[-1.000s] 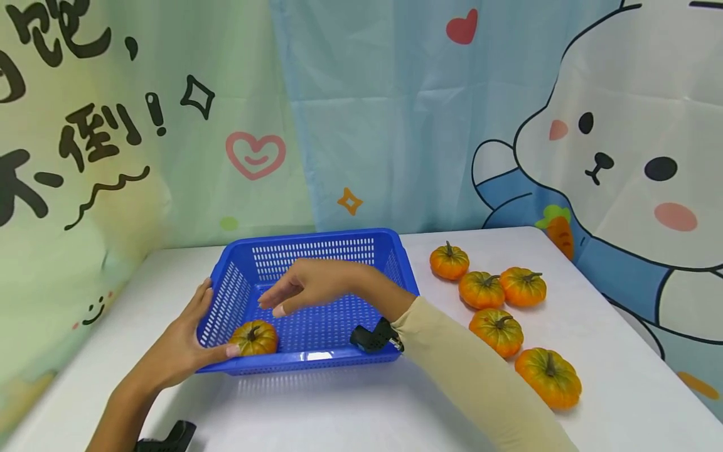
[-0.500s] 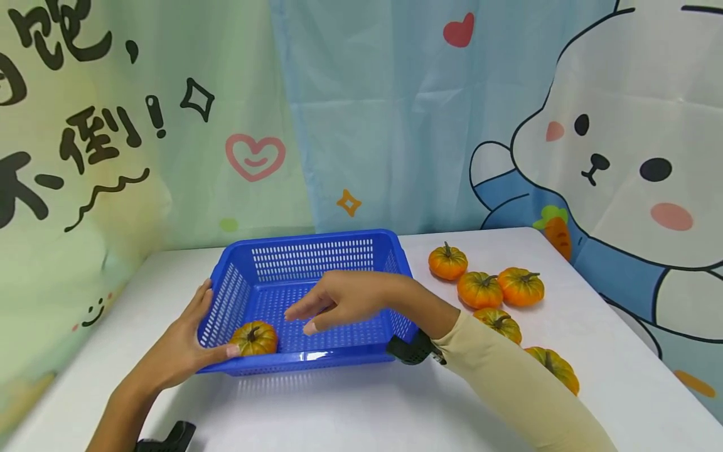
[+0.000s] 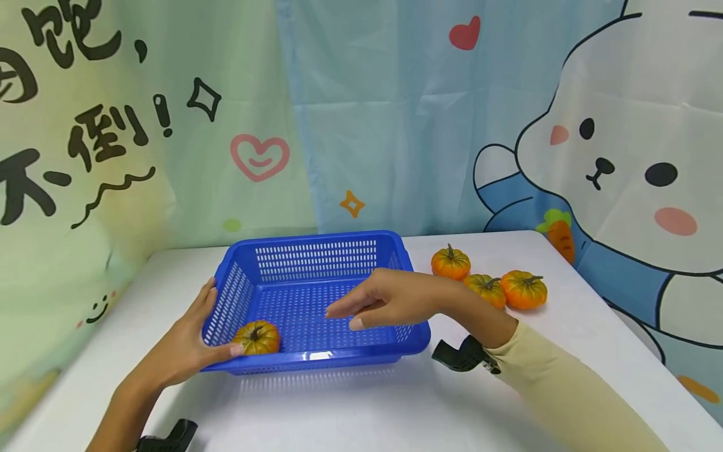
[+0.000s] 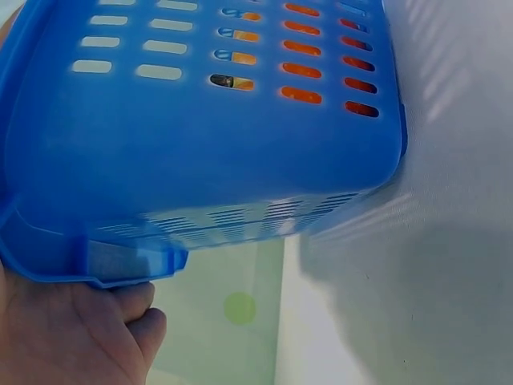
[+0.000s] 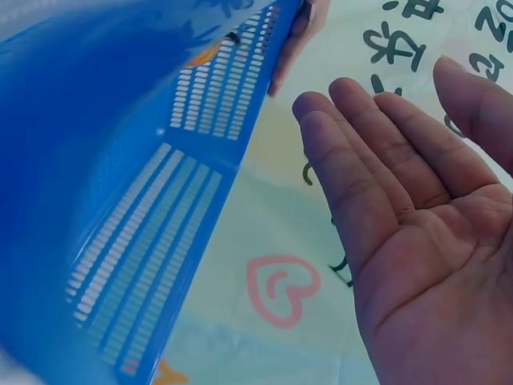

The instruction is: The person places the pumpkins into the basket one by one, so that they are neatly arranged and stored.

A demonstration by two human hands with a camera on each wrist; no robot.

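Note:
A blue plastic basket [image 3: 316, 360] with slotted walls stands on the table, holding one small orange-green pumpkin [image 3: 260, 339] in its near left corner. My left hand [image 3: 175, 351] grips the basket's left end, thumb over the front rim beside the pumpkin; the left wrist view shows curled fingers [image 4: 144, 329] under the rim. Over the right half of the basket hovers my right hand [image 3: 390, 300], palm down, fingers loosely extended. In the right wrist view its palm [image 5: 433, 265] holds nothing.
Right of the basket lie several more small pumpkins: one at the back [image 3: 450, 262], one partly covered by my right arm [image 3: 486, 289], and one farther right [image 3: 524, 290]. A printed curtain [image 3: 361, 125] hangs behind the white table [image 3: 316, 408].
My right hand has moved right across the basket, away from the pumpkin inside, and its arm now hides two of the pumpkins on the table. The left hand keeps its hold on the basket.

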